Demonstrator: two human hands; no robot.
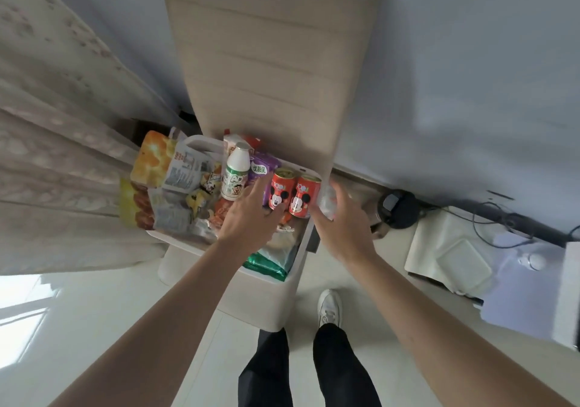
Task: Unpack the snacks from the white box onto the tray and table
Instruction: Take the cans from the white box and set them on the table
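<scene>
White plastic fills the middle of the frame: the white box (299,249) is seen from above, packed with snacks and set on a beige seat (270,71) that runs toward the top of the picture. 2 red cans (293,194) with a cartoon mouse are stood upright side by side at the box's right edge. Just left of them a purple pack (262,168) is lodged, and beside that a white bottle (236,173) with a green label is held upright among the packets. An orange-yellow bag (152,158) is draped over the box's upper left rim, and a green packet (266,265) is wedged at the lower edge.

Left hand (248,215) is spread flat, fingers apart, over the packets in the centre, nothing clamped. Right hand (342,218) is curled around something pale and crinkly at the box's right rim; what it is cannot be told. Dark trousers and 1 white shoe (329,306) are glimpsed at the bottom, on pale floor tiles.
</scene>
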